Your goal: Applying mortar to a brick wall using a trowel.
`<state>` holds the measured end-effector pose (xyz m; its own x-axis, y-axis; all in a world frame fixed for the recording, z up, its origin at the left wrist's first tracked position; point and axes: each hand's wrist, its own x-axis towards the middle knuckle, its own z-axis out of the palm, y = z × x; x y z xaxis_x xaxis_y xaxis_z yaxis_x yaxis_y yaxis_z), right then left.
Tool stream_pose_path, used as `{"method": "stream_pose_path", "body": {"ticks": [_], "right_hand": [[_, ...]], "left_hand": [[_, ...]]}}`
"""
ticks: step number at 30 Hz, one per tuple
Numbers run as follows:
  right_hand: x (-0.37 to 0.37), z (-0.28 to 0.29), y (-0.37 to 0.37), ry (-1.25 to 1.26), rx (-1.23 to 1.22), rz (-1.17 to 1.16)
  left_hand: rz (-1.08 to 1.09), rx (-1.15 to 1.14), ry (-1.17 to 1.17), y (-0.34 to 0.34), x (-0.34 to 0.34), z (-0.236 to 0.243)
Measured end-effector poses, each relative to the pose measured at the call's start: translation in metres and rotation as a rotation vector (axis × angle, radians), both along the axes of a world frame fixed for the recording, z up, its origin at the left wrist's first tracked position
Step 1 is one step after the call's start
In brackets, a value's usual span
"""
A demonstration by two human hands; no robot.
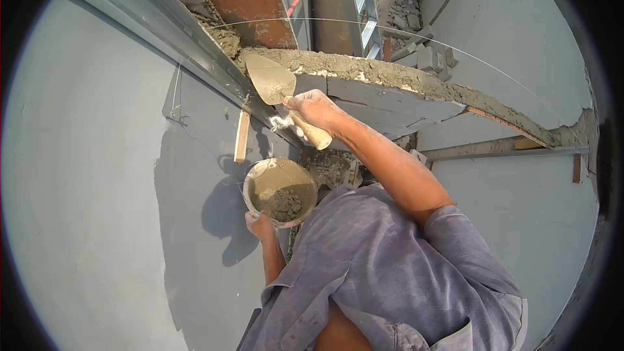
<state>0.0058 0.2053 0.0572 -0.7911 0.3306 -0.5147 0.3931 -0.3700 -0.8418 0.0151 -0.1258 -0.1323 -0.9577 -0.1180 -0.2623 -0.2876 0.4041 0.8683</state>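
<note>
Closest to me, filling the lower middle of the view, is a loose blue-grey shirt of soft, creased cloth, its short sleeve rolled above my right elbow.

Just beyond it, my left hand cups the underside of a small round mortar bucket. The fingers curl up against its base and near rim; I cannot tell how tightly they press. The bucket's walls are crusted with dried cement, and a lumpy grey heap of wet mortar lies in its bottom. It casts a dark shadow on the smooth, matt grey wall to my left.

Further out, my bare right forearm stretches up to my right hand, whose fingers are wrapped closed around the pale wooden handle of a brick trowel. The trowel's flat, pointed metal blade is smeared with tan mortar, and its tip reaches toward the top of the brickwork.

Beyond the blade, a rough, gritty bed of mortar runs along a course of grey blocks. A thin taut string line arcs above it.

A short wooden strip lies against the wall below.

Farthest away stand an aluminium ladder and scattered brick rubble.
</note>
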Motion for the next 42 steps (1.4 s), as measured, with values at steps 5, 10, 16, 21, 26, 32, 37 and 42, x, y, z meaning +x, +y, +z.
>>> {"method": "stream_pose_path", "body": {"ticks": [5, 10, 16, 21, 26, 32, 37, 42], "right_hand": [[0.064, -0.013, 0.029, -0.050, -0.019, -0.248], [0.165, -0.003, 0.056, -0.124, 0.093, -0.538], [0.123, 0.008, 0.040, 0.010, 0.049, -0.552], [0.109, -0.004, 0.025, -0.014, -0.092, -0.180], [0.105, -0.015, 0.031, -0.008, 0.005, -0.409], [0.216, -0.001, 0.076, -0.121, 0.055, -0.808], [0.256, 0.029, 0.045, -0.074, 0.146, -0.579], [0.210, 0.024, 0.033, -0.203, 0.297, -0.480]], "left_hand": [[-0.048, -0.048, 0.005, 0.011, -0.008, 0.004], [-0.051, -0.023, -0.044, 0.015, -0.016, 0.008], [-0.113, 0.035, -0.031, 0.030, -0.028, 0.020], [-0.206, 0.018, 0.028, 0.032, -0.029, 0.014], [-0.191, -0.007, 0.012, 0.020, -0.026, 0.003], [-0.150, 0.042, -0.039, 0.025, -0.033, 0.004], [-0.326, 0.043, 0.068, 0.048, -0.041, 0.036], [-0.506, 0.027, 0.132, 0.085, -0.054, 0.074]]}}
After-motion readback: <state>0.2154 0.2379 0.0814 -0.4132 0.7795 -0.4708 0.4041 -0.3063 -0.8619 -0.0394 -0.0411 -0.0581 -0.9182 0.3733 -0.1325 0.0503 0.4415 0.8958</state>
